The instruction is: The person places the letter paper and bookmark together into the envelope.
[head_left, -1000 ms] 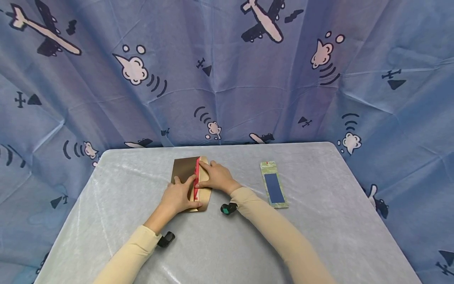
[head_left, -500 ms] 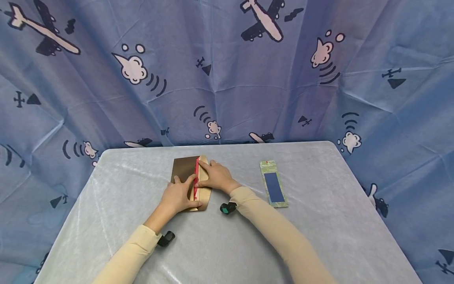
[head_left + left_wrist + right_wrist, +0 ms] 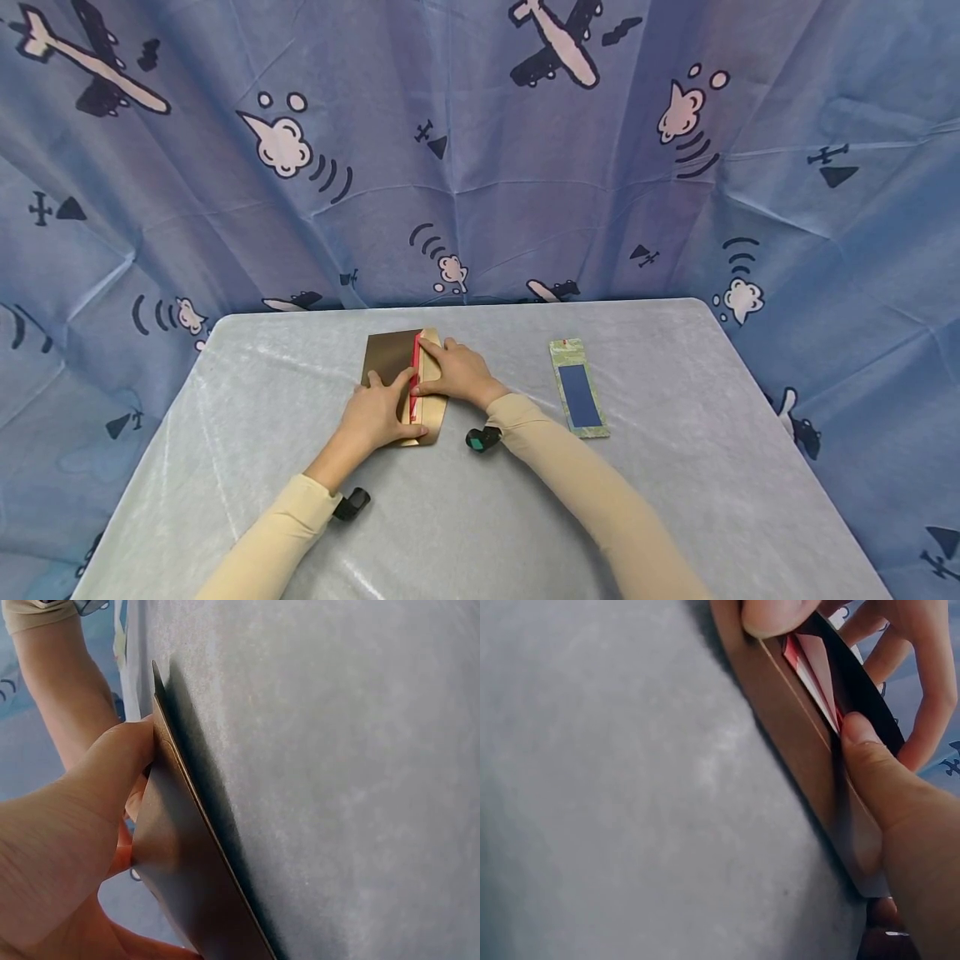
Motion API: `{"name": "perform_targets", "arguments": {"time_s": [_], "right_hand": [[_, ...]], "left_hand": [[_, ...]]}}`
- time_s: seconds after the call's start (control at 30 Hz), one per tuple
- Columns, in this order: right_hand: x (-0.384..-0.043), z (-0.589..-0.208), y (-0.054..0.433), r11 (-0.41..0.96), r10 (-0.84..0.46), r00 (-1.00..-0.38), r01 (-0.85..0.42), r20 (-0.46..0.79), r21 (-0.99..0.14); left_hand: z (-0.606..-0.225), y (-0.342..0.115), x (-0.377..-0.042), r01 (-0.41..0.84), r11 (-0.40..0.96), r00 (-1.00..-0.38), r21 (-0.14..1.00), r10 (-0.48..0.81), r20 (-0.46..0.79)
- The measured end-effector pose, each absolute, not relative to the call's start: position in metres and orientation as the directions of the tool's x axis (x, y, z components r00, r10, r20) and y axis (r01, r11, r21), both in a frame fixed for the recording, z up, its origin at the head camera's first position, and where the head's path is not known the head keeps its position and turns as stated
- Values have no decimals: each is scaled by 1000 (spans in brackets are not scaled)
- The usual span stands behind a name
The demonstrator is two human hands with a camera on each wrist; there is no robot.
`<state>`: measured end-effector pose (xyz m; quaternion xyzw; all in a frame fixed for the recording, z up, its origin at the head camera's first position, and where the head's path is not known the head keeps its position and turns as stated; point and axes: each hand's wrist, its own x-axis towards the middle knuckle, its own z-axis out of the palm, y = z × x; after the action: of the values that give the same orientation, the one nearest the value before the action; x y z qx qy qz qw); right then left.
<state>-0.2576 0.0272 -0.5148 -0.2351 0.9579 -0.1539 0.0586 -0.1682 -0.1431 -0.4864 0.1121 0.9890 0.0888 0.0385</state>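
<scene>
A flat brown folded card piece (image 3: 392,354), perhaps an envelope or sleeve, lies toward the back of the table, left of centre. Its right part is tan, with a red strip (image 3: 415,367) along the opening. My left hand (image 3: 372,417) holds it from the left, thumb at its near edge, index finger by the strip. From the right, my right hand (image 3: 459,372) pinches the strip's side with thumb and index finger. In the right wrist view, a red-and-white edge (image 3: 814,679) shows inside the opening beside my right thumb. What lies deeper inside is hidden.
A slim green box (image 3: 567,355) with a dark blue panel lies to the right on the grey-white table (image 3: 675,467). A blue curtain (image 3: 480,217) printed with aeroplanes hangs behind the table's back edge. Small black cameras sit on both wrists.
</scene>
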Motion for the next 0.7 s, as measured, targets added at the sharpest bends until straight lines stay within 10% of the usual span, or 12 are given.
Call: {"name": "perform_targets", "arguments": {"time_s": [0.7], "right_hand": [[-253,-503,52,733,-529,-848,-437,-33,-521]], "left_hand": [[-485,-143,-168,205,960,-974,192,219,-55]]}}
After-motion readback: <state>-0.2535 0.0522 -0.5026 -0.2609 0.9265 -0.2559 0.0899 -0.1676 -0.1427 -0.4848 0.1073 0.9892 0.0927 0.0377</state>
